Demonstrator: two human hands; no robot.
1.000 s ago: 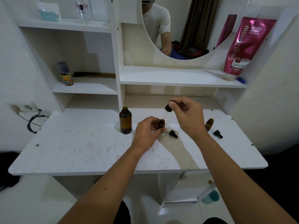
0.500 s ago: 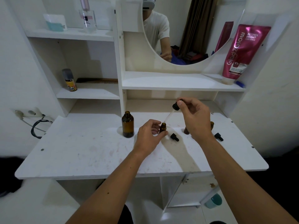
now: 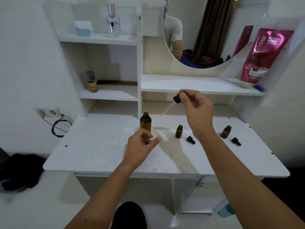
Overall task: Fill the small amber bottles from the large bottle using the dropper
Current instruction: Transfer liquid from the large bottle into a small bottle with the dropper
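**One dropper raised, three amber bottles standing open**

I am counting left to right across the white desk (image 3: 99, 151). My left hand (image 3: 140, 146) is hovering low over the desktop with its fingers loosely curled and gripping nothing. Just beyond its fingertips the one large amber bottle (image 3: 145, 121) is standing upright, uncapped.

To the right of that hand, and below my raised right hand, the first of two small amber bottles (image 3: 179, 131) is standing upright with its neck open. One black cap (image 3: 190, 140) is lying on its side just beside it.

My right hand (image 3: 197, 109) is lifted above the desk, thumb and fingers pinching the black bulb of the single dropper (image 3: 177, 98); its pale glass tube is slanting down and left, too faint for me to see where the tip ends.

Further right of that wrist, the second small bottle (image 3: 225, 132) is standing upright, and a second black cap (image 3: 236, 141) is lying beside it.
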